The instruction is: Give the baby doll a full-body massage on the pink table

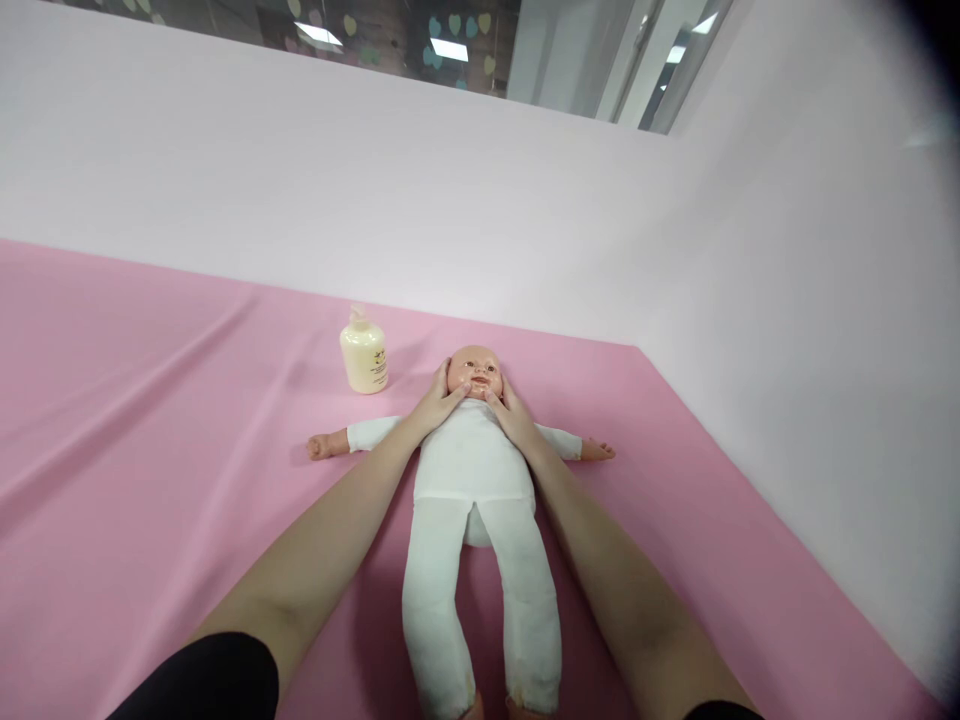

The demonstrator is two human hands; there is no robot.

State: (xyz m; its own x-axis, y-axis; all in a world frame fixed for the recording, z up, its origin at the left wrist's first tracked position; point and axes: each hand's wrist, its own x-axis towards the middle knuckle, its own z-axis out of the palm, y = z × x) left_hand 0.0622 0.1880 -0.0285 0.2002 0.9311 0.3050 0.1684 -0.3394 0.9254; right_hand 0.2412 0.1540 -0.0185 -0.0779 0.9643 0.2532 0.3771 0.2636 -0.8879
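A baby doll (pixel 474 450) with a white cloth body lies on its back, its head away from me and its arms spread to both sides. My left hand (pixel 439 402) is curved around the left side of the doll's head, the thumb resting by the chin. On the other side, my right hand (pixel 513 408) cups the cheek in the same way, thumb also near the chin. The fingers behind the head are partly hidden. Both forearms run alongside the doll's body, crossing over its upper arms.
A pale yellow pump bottle (pixel 365 354) stands upright to the left of the doll's head. Under everything is a pink sheet (pixel 187 420) with some creases. White walls (pixel 300 170) rise behind and at the right, with a window (pixel 420 40) above.
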